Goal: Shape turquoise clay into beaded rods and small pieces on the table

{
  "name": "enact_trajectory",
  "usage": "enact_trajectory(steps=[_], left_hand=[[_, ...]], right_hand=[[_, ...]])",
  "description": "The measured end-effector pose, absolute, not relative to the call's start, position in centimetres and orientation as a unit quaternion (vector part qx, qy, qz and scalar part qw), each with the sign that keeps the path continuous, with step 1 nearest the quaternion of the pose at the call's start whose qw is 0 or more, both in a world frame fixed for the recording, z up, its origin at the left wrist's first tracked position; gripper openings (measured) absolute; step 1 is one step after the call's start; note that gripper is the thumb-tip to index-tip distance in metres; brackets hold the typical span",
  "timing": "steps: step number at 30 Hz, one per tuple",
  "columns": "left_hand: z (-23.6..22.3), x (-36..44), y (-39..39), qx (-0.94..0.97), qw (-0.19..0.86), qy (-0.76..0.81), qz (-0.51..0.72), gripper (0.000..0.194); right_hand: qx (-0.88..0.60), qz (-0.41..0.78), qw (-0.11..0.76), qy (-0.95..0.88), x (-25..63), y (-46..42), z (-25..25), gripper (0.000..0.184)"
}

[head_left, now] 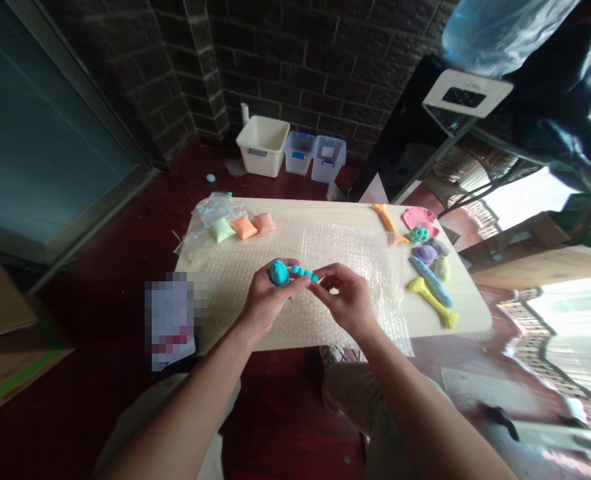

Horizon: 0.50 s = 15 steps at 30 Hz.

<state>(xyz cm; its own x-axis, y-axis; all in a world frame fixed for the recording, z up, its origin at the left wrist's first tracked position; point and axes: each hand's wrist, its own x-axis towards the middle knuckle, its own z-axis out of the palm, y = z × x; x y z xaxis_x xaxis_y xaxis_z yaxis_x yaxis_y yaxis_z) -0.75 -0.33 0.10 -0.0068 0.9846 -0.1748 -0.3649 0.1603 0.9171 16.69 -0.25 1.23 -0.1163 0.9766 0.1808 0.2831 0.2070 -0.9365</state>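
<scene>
My left hand point(268, 299) is closed round a lump of turquoise clay point(278, 273), held above the small wooden table point(468, 313). My right hand point(342, 297) pinches the end of a short string of small turquoise clay balls point(304, 272) that sticks out from the lump. Both hands hover over a sheet of bubble wrap point(355, 250) spread on the table.
Finished clay shapes lie at the table's right: an orange bone point(388, 223), a pink piece point(419, 218), a yellow bone point(434, 301), a blue strip point(432, 281). Sealed clay packets point(245, 227) sit at the left back. White and clear bins point(262, 143) stand on the floor by the brick wall.
</scene>
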Motion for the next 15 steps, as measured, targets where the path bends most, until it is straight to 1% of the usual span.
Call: enact_trajectory(steps=[7, 12, 15], left_hand=[[-0.34, -0.75, -0.37, 0.359, 0.597, 0.468, 0.544, 0.042], [-0.57, -0.81, -0.4, 0.367, 0.595, 0.468, 0.541, 0.041], [-0.36, -0.76, -0.42, 0.364, 0.594, 0.47, 0.542, 0.043]], right_hand=[[-0.493, 0.355, 0.435, -0.665, 16.82, -0.35, 1.18, 0.016], [-0.489, 0.367, 0.436, -0.66, 16.82, -0.44, 1.12, 0.014], [-0.49, 0.391, 0.439, -0.644, 16.79, -0.29, 1.14, 0.018]])
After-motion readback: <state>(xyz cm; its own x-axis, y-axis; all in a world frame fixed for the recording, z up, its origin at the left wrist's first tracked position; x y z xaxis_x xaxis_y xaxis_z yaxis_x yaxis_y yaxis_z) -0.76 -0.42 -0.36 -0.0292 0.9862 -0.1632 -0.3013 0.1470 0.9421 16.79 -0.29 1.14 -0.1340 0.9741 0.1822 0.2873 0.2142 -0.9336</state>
